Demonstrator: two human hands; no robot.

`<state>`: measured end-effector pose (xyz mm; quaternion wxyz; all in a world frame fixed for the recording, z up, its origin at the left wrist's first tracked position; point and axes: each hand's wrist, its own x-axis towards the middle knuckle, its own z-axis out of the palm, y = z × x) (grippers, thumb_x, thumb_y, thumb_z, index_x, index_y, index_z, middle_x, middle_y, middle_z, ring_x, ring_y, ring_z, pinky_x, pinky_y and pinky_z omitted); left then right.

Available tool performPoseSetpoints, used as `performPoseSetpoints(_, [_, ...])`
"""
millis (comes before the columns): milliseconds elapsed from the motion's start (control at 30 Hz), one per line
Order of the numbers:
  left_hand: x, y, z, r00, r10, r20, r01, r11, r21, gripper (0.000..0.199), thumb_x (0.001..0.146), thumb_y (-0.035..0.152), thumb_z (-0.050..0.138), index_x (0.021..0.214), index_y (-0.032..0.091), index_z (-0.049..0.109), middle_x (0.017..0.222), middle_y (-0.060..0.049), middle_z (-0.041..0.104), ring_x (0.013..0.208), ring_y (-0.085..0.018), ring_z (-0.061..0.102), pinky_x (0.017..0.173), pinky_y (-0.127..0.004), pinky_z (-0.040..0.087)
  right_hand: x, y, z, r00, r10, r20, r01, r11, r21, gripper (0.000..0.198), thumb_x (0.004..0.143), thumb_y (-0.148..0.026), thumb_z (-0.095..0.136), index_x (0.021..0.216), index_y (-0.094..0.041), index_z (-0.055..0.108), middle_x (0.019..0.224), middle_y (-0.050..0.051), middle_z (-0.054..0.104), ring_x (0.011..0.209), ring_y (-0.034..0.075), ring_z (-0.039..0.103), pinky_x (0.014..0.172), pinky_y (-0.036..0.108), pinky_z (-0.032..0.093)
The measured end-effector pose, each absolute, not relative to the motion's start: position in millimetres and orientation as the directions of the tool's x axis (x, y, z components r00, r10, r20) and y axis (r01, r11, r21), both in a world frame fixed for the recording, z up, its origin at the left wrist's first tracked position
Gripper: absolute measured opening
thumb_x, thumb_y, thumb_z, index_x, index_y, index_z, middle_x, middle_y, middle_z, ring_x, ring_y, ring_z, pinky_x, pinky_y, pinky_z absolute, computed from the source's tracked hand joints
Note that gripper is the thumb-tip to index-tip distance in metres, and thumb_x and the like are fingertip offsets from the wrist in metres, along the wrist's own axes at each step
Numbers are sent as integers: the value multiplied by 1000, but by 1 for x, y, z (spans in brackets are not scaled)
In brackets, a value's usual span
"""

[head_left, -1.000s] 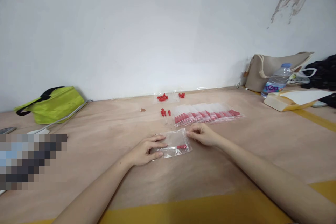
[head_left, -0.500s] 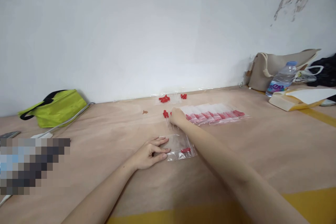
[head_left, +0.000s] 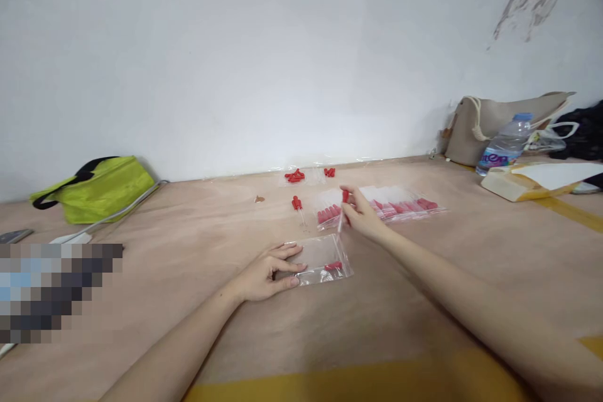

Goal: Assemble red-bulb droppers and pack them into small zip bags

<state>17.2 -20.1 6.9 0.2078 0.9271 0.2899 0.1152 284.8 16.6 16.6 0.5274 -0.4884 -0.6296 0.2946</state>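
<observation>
My left hand [head_left: 273,273] lies with fingers apart on the left edge of a clear zip bag [head_left: 315,254], which rests flat on the table. Inside that bag, near its right end, is a red piece [head_left: 333,266]. My right hand [head_left: 362,213] is closed on a small red-handled tool with a thin shaft [head_left: 345,196], held upright above the table just past the bag; its lower part is blurred. A few more red-handled tools [head_left: 296,203] lie to the left, thin shafts toward me. Behind my right hand runs an overlapping row of filled bags [head_left: 400,206] with red pieces inside.
Near the wall lie loose red pieces [head_left: 294,176] on clear plastic and a smaller red group [head_left: 330,173]. A lime-green bag [head_left: 103,191] sits at left. On the right stand a water bottle [head_left: 504,144], a beige bag [head_left: 464,132] and an opened envelope [head_left: 513,183].
My right hand has moved right and toward me from the loose red-handled tools, carrying one of them. My left hand stays on the clear bag.
</observation>
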Motion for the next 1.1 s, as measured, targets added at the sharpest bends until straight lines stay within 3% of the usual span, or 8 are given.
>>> performPoseSetpoints(100, [18,-19,5,801,590,102,492,-746,449,34,82,41,52,114,30,56,135,-4,38,127,-22,28,104,-44,23,310,-14,-1,187,911,367,115,351,-929,39,75,-26,46,112,-20,35,60,-8,45,44,8,46,44,22,40])
performPoseSetpoints(233, [20,-18,4,807,579,112,478,-753,452,34,82,41,52,114,30,55,135,-3,38,127,-21,30,104,-43,22,318,-27,-14,312,902,299,-18,320,-947,41,69,-30,55,105,-22,36,64,-7,44,49,9,50,45,23,44])
performPoseSetpoints(433, [20,-19,5,812,576,92,491,-761,424,34,86,40,45,118,30,53,137,-3,35,128,-21,28,104,-42,22,299,-27,-16,262,933,246,-75,273,-959,45,66,-35,59,103,-22,37,67,-6,46,52,10,53,49,26,49])
performPoseSetpoints(567, [22,-22,8,803,585,115,504,-769,394,50,82,43,50,129,28,39,136,-4,37,126,-22,30,104,-42,23,293,-36,-20,169,977,129,-148,154,-977,43,63,-40,63,96,-22,42,68,-4,52,59,13,58,59,31,52])
performPoseSetpoints(667, [24,-24,11,799,587,128,506,-773,383,56,83,43,49,133,27,32,135,-4,39,124,-21,33,104,-41,24,294,-42,-21,8,994,107,-84,108,-991,37,65,-44,62,90,-19,50,71,0,58,62,13,58,62,32,50])
performPoseSetpoints(833, [24,-25,11,797,587,141,508,-778,369,56,83,42,49,133,27,30,134,-4,41,123,-21,35,104,-41,24,296,-43,-24,-96,974,207,199,222,-955,30,63,-37,65,85,-16,60,75,3,61,63,13,55,58,27,46])
performPoseSetpoints(1100, [25,-25,10,793,591,149,508,-776,375,56,83,43,49,133,27,31,133,-3,42,123,-22,35,104,-42,25,292,-45,-27,-174,978,115,295,163,-942,21,65,-31,66,76,-15,61,56,-1,57,49,9,48,46,20,36])
